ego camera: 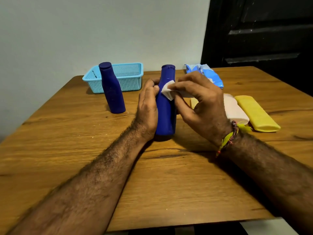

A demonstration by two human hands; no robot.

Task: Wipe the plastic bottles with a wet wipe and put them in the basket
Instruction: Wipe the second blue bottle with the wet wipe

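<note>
Wood-grained and bare along its near edge, the worktop (pixel 152 184) stands against a pale wall beside a dark door. At its middle a blue bottle (pixel 166 114) stands upright, gripped around its body by the left hand (pixel 147 109). The right hand (pixel 201 100) pinches a white wet wipe (pixel 167 90) against the bottle's shoulder. A second blue bottle (pixel 112 90) stands near the far left corner, just in front of the light-blue basket (pixel 128 78). A wipes packet (pixel 206 73) lies at the far edge; pink and yellow bottles (pixel 257 112) lie toward the right edge.
</note>
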